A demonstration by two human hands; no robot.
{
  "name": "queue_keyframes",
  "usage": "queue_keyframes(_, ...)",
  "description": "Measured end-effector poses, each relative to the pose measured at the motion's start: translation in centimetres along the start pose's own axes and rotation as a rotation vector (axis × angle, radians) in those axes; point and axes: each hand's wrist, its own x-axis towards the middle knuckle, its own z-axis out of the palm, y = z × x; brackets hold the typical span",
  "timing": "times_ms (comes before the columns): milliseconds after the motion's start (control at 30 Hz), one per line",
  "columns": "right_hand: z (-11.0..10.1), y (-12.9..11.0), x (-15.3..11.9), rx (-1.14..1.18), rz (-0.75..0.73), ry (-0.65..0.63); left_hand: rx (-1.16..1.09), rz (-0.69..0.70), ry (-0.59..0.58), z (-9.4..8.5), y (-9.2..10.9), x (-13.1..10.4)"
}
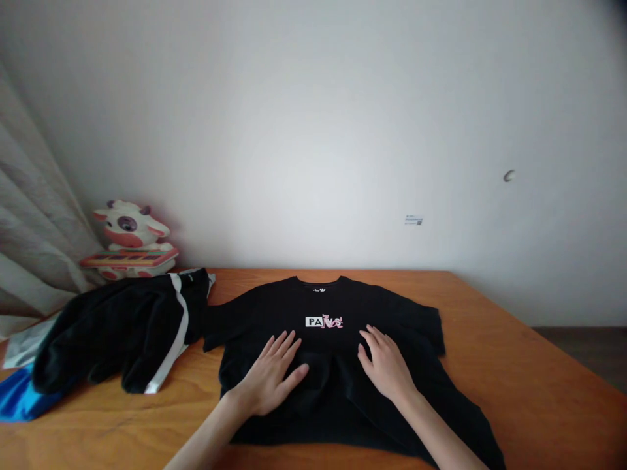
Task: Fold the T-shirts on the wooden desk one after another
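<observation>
A black T-shirt [337,375] lies front side up on the wooden bench [514,365], its neckline towards the wall [313,143] and its short sleeves out to either side. Across the chest runs a print [324,322]: the letters "PA" in black on a white box, then pink figure work tangled with further white lettering — the last character looks like an S, the ones between I cannot make out. Inside the collar sits a small white neck mark [319,290], too tiny to read. The left hand [272,378] and right hand [386,365] lie palm down on the shirt below the print, each grip wide and flat, fingers extended and holding nothing; the fabric creases between them. To the left is a heaped black garment [117,329] with a white stripe, beside a blue cloth [24,395], and behind it a cow toy [130,228] with a keyboard. On the wall, a small sticker [414,220] carries bluish print — illegible here — and a dark square.
</observation>
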Motion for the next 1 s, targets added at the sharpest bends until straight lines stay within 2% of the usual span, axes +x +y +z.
queue_keyframes(100,-0.1,-0.4,-0.4,-0.010,-0.028,0.058,-0.030,0.037,0.037,1.3,2.2,-1.4)
queue_keyframes(233,-0.2,-1.0,-1.1,-0.028,-0.005,0.092,-0.054,-0.006,0.125,2.3,4.2,-1.8)
queue_keyframes(467,-0.7,-1.5,-4.1,0.111,-0.040,0.057,-0.315,-0.004,0.217,0.8,4.7,-2.1)
queue_keyframes(533,-1.2,-1.4,-5.1,0.187,-0.087,-0.002,-0.412,-0.060,0.238,0.5,4.7,-2.3)
queue_keyframes(667,-2.7,-0.7,-6.9,0.275,-0.189,-0.169,-0.618,-0.290,0.385,-0.5,3.7,-2.1)
queue_keyframes(733,-3.3,-0.4,-7.4,0.290,-0.186,-0.172,-0.732,-0.396,0.499,-1.5,2.8,-2.0)
queue_keyframes(800,-3.8,-0.2,-7.7,0.315,-0.177,-0.135,-0.865,-0.487,0.557,-2.9,1.7,-2.2)
queue_keyframes(900,-4.7,-0.2,-7.5,0.350,-0.203,-0.109,-0.978,-0.550,0.501,-5.3,0.3,-3.4)
queue_keyframes(1000,-5.9,-0.2,-7.2,0.366,-0.217,-0.104,-0.798,-0.529,0.346,-7.0,-1.1,-6.1)
